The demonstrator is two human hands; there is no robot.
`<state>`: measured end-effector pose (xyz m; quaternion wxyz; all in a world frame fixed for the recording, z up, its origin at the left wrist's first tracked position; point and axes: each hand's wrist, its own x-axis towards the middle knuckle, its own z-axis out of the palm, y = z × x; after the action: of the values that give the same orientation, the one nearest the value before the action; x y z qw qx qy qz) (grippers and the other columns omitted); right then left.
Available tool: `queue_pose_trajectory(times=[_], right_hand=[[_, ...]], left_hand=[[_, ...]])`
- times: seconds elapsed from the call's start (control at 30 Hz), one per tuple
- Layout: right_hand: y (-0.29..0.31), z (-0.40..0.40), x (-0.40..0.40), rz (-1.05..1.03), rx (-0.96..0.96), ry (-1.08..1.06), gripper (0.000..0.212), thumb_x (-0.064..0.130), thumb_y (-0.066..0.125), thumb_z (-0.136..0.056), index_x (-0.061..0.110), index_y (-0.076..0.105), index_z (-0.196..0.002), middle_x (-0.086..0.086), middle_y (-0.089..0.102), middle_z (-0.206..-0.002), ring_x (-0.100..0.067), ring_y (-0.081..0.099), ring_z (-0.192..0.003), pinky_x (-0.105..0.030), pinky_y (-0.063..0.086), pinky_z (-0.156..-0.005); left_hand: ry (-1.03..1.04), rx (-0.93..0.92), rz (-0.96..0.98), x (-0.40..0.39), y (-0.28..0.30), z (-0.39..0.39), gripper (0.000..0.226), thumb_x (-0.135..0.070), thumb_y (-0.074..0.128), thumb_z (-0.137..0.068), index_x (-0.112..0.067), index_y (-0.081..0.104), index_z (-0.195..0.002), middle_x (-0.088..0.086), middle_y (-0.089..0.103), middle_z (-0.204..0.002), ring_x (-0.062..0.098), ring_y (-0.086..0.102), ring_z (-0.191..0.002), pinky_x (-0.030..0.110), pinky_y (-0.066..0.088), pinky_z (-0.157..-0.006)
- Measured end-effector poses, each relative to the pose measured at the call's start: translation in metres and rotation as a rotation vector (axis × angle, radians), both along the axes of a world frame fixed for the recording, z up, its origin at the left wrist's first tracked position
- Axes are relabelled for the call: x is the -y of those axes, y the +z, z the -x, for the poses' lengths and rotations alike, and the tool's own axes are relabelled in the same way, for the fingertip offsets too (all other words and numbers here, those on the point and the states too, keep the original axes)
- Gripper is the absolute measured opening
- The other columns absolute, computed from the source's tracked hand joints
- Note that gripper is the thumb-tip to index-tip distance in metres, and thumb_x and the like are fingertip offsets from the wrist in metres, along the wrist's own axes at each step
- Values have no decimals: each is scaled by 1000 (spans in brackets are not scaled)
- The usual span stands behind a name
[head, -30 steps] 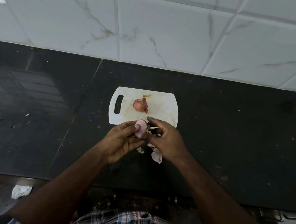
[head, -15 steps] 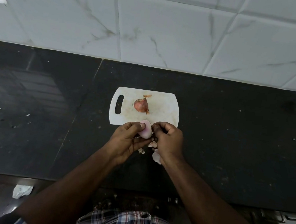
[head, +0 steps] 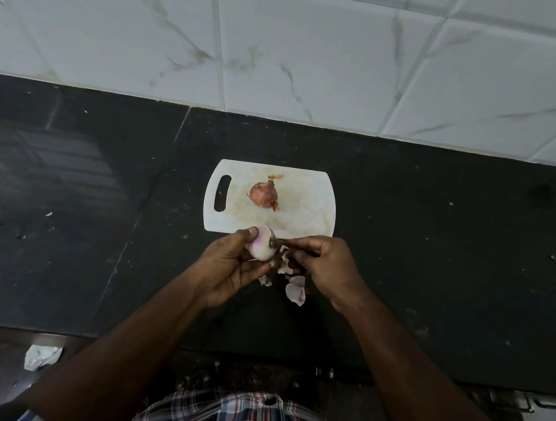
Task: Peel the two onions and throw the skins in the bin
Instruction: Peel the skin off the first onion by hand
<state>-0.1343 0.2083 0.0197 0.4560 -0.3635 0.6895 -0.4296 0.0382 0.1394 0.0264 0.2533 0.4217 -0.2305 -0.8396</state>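
Black counter (head: 436, 261) (cutting board (head: 310, 213), skins (head: 295, 292))

The left hand (head: 229, 267) cradles a pale, mostly peeled onion (head: 261, 248) — the right hand (head: 324, 266) pinches its dark root end. An unpeeled reddish onion (head: 264, 194) lies on the white plastic cutting board (head: 307, 210).

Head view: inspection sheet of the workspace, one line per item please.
Surface: dark stone counter, specks and crumbs scattered on it.
Job's things: unpeeled onion on the white cutting board; mostly peeled onion held near the board's front edge; loose skins on the counter below the hands. No bin in view.
Clutter: crumpled white scrap on the floor at lower left.
Grippers: left hand grips the peeled onion; right hand pinches a skin strip at its end.
Cables: nothing seen.
Surroundings: marbled white wall tiles behind the counter.
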Motion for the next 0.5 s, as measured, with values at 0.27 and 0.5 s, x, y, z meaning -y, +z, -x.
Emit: queue_pose_trajectory(times=[0.27,0.5], right_hand=[[18,0,7,-27,-682,463,35,52,55,-94,23,57,-113,5,66,-100,-15,65,-88,-37,52,-73],[17,11,10,231,-905,612,43,38,32,-90,9,64,-94,-5,66,-83,-23,59,-76,-38,43,-64]], left_hand=[[-102,78,121,3,-4,1,26,-26,56,-100,-6,68,-111,14,73,-99,21,72,-74,26,61,-66],[-183,98,224,3,-3,0,28,-29,61,-95,-6,69,-109,9,71,-87,17,63,-65,24,55,-59]])
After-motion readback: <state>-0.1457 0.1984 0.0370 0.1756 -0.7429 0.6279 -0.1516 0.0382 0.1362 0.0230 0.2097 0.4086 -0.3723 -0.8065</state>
